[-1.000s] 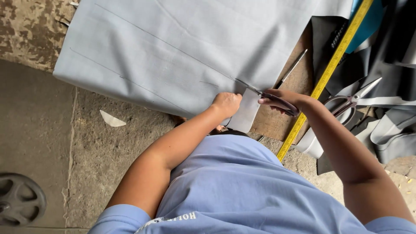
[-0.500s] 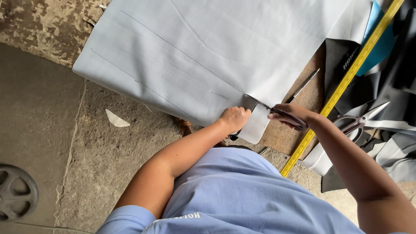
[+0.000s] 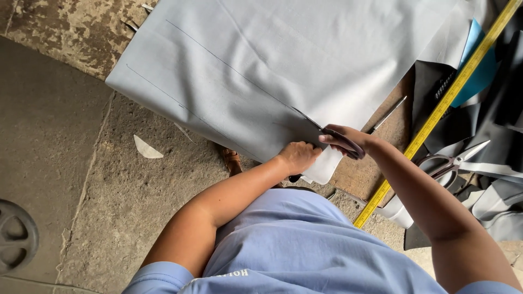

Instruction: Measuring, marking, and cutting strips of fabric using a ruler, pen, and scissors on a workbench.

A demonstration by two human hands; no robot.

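R hand (image 3: 348,140) grips scissors (image 3: 321,129), blades now further along the chalk line in grey cloth (image 3: 261,65) vs. 1 s ago (cut's advancing); L hand (image 3: 297,156) clamps cloth edge near.

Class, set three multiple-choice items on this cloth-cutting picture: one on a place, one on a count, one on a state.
1. Where does the yellow measuring tape lie?
A. right of the grey cloth
B. left of it, on the floor
C. on the person's lap

2. How many pairs of scissors show?
A. one
B. two
C. four

3. The right hand is
A. empty
B. holding scissors at the cloth
C. holding the tape

Answers: 1 A, it runs along the right side. 2 B, a spare pair lies by the tape. 3 B, blades meet the cloth while the left hand steadies it.
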